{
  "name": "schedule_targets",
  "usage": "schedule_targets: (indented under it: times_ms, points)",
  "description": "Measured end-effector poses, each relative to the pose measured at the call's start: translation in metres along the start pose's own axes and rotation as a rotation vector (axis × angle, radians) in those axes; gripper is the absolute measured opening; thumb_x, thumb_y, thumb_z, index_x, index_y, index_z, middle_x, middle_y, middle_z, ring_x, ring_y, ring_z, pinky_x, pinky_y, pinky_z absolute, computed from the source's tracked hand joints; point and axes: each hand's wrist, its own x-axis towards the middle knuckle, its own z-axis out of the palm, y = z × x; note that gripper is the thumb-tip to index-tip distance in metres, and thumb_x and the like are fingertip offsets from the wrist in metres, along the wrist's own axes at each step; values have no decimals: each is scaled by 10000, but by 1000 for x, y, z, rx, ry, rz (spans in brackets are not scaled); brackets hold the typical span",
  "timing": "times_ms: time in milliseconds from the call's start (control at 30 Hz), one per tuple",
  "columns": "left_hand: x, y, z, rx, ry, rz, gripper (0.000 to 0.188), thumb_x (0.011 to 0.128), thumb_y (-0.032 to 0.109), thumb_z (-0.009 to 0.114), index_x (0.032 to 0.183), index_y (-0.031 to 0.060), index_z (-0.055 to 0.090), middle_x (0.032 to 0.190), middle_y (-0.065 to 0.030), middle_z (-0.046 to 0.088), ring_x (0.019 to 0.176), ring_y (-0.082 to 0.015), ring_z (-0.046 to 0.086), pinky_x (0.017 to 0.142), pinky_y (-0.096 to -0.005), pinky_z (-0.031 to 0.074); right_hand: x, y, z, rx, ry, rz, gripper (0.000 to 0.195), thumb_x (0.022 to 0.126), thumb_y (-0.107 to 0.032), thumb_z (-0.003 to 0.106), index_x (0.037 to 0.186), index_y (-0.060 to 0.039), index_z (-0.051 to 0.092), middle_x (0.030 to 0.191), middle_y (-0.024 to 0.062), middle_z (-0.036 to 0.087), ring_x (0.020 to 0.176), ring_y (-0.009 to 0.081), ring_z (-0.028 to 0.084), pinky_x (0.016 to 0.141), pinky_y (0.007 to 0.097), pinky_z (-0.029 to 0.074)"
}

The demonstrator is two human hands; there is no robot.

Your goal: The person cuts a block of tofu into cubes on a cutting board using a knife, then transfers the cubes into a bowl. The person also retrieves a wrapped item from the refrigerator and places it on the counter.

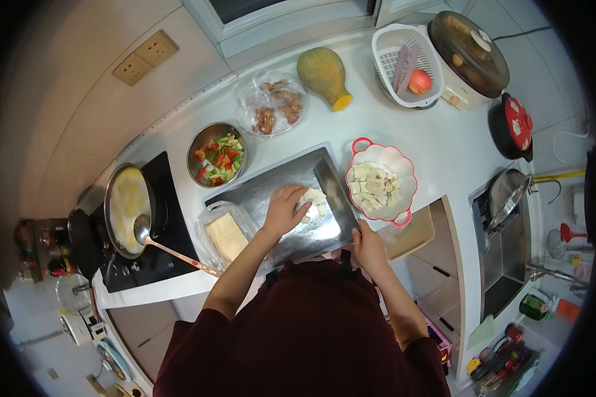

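Note:
My left hand [284, 211] lies over a few cut white tofu pieces [316, 198], thumb and fingers apart at their edge. The pieces rest on a rectangular stainless steel board [288, 238]. At the board's near right corner, my right hand [368, 244] grips its edge. Just beyond the right edge stands a white scalloped bowl [407, 186] with red rim and handles, holding many tofu pieces [376, 186]. A larger tofu block [227, 235] sits in a clear plastic bag at the board's left end.
Left, a pan [127, 211] of pale liquid with a ladle [143, 231] sits on a black cooktop [179, 248]. Behind are a metal bowl of chopped vegetables [218, 156], a bagged plate of meat [273, 106], a squash [322, 74] and a white colander [408, 64]. A sink [506, 263] is right.

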Motion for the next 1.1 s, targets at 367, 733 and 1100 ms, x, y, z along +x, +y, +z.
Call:
schedule_targets:
  times_ms: [367, 733, 1100]
  points:
    - [-18, 31, 45, 136, 378, -250, 721, 733, 408, 764, 1331, 79, 533, 1458, -292, 310, 1338, -482, 304, 1077, -611, 235, 21, 40, 34, 321, -295, 112, 260, 1001, -226, 501, 1174, -33, 483, 587, 41, 531, 436, 126, 508, 416, 296, 407]
    - [-6, 23, 43, -72, 560, -307, 398, 738, 136, 743, 1120, 77, 647, 1415, -197, 407, 1301, -425, 375, 1056, -521, 301, 39, 14, 56, 786, -630, 229, 364, 1024, -192, 460, 1352, -61, 374, 714, -6, 463, 447, 87, 440, 412, 244, 355]
    - [85, 158, 59, -384, 561, 14, 322, 826, 70, 646, 1148, 83, 645, 1454, -197, 356, 1317, -382, 354, 1076, -461, 299, -16, 28, -96, 490, -90, 62, 211, 1011, -191, 495, 1150, -35, 522, 578, 2, 507, 464, 78, 489, 435, 255, 382]
